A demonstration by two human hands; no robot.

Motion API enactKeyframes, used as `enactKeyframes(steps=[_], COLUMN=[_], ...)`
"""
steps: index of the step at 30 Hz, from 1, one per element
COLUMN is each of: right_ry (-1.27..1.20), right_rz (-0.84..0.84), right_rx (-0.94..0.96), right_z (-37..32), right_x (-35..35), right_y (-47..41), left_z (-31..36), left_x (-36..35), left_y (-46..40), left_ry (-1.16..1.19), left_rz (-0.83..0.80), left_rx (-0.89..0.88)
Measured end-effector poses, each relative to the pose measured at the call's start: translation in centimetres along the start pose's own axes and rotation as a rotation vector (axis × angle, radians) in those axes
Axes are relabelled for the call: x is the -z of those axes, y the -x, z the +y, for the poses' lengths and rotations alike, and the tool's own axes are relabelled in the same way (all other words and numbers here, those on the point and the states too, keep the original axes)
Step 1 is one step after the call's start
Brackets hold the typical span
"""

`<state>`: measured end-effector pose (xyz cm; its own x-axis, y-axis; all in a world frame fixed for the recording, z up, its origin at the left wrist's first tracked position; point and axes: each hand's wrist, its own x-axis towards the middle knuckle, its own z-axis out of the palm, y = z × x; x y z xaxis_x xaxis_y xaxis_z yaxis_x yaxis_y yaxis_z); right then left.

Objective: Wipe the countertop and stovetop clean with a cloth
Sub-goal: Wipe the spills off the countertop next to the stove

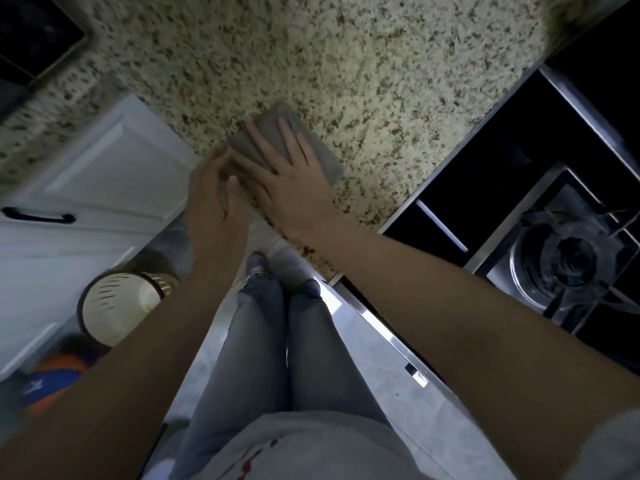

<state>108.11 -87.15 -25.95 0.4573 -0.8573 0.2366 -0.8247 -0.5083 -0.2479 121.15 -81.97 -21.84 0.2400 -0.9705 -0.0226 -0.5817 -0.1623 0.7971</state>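
Note:
A folded grey cloth (277, 128) lies on the speckled granite countertop (346, 64), close to its front edge. My right hand (287, 174) presses flat on the cloth with fingers spread and straight. My left hand (216, 199) hovers at the counter's edge just left of the cloth, fingers loosely cupped and holding nothing. The black glass stovetop (512, 174) with a steel gas burner (568, 258) is to the right of the cloth.
A white cabinet door with a black handle (38, 216) stands to the left below the counter. A cream bin (117, 306) and an orange and blue object (52, 379) sit on the floor. A dark sink corner (31, 39) shows at top left.

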Motion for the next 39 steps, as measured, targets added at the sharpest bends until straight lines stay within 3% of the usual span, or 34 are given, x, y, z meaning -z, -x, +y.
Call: enactKeyframes(steps=[3,8,14,18,21,25,27,29,31,33,35,37,39], right_ry=[0.003,0.008,0.002,-0.005,-0.035,0.011,0.094,0.127,0.011,-0.025,0.072,0.058,0.001], right_rz=[0.035,-0.071,-0.094,-0.073,-0.156,-0.298,-0.398,-0.389,-0.342,-0.34,-0.371,-0.418,-0.43], right_rx=[-0.057,0.009,-0.026,-0.202,-0.246,-0.14,-0.321,-0.571,-0.79,-0.863,-0.732,-0.482,-0.278], right_z=[0.0,-0.8,0.0,-1.5,-4.0,0.8,5.7,11.5,15.9,15.7,12.5,9.8,11.5], right_x=[-0.4,2.6,0.7,1.0,2.3,4.2,5.4,6.9,8.5,8.4,7.0,6.4,7.2], right_y=[-0.8,8.6,0.6,1.5,6.2,5.4,3.2,1.4,0.2,-0.6,0.2,1.8,2.7], left_z=[-0.1,-0.6,0.4,1.4,2.1,3.4,4.3,5.0,5.3,5.4,6.0,6.8,7.8], left_x=[0.5,0.2,-0.7,-0.3,-0.6,-2.0,-2.5,-2.7,-3.3,-4.1,-5.1,-6.4,-8.0], left_y=[-0.4,-1.5,-3.2,-4.9,-5.6,-6.2,-6.4,-6.4,-6.7,-7.1,-7.5,-8.2,-9.1], left_ry=[0.0,-0.016,0.003,0.052,0.078,0.048,0.028,0.034,0.036,0.041,0.034,-0.007,-0.03], left_rz=[-0.02,-0.127,-0.173,-0.215,-0.281,-0.38,-0.422,-0.46,-0.479,-0.472,-0.46,-0.443,-0.453], left_rx=[0.004,-0.043,-0.085,-0.136,-0.155,-0.195,-0.253,-0.315,-0.329,-0.315,-0.295,-0.284,-0.308])
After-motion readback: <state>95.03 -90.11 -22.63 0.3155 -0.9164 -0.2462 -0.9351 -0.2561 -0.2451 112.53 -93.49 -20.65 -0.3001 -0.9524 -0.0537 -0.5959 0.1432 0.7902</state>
